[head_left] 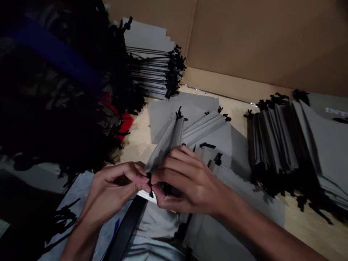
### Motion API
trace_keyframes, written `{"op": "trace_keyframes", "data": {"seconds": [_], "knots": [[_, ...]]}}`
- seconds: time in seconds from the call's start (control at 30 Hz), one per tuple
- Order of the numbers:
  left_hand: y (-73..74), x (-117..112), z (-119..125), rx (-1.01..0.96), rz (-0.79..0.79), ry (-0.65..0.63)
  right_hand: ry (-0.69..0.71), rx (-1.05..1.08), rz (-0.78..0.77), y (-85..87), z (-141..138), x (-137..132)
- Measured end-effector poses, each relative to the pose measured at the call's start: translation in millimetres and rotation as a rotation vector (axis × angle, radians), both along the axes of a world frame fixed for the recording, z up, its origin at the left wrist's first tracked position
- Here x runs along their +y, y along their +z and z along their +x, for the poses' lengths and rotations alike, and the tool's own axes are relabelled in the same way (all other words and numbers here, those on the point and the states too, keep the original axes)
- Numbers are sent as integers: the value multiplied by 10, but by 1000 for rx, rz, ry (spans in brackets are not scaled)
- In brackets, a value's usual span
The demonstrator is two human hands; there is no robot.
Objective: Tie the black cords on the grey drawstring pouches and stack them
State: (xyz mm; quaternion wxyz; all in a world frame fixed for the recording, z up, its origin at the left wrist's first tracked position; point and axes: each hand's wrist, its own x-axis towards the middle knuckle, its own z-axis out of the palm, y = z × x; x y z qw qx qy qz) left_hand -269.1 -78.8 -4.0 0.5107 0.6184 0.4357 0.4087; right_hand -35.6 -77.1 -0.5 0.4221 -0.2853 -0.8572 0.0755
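Note:
Between my two hands is a knotted black cord [150,185] at the near corner of a grey folded bag [165,139]. My left hand [114,188] pinches the cord from the left with thumb and forefinger. From the right, my right hand [187,181] closes its thumb and fingers on the same cord, its other fingers curled over the bag. Another black knot [179,114] stands at the bag's far end. Just behind lie more flat grey bags [203,127] with black knots at their corners.
A stack of grey bags [149,72] with black cord ends stands at the back. Another bundle [282,141] sits at the right. A dark heap of black cords [54,90], with a red piece [126,125], fills the left. Behind rises a cardboard wall [266,40].

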Motion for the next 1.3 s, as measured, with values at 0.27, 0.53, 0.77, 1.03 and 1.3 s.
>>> {"op": "trace_keyframes", "data": {"seconds": [0.27, 0.53, 0.77, 1.03, 1.3], "knots": [[-9, 4, 38, 39, 93, 9, -47, -27, 59, -6, -52, -16], [22, -38, 35, 17, 65, 43, -49, 25, 28, -14, -58, -12], [170, -78, -46, 194, 255, -33, -3, 165, -46, -6, 15, -5], [295, -206, 74, 452, 480, 53, -11, 200, -25, -18, 23, -10], [364, -181, 67, 523, 529, 45, -18, 131, -11, -3, 25, -27]]}}
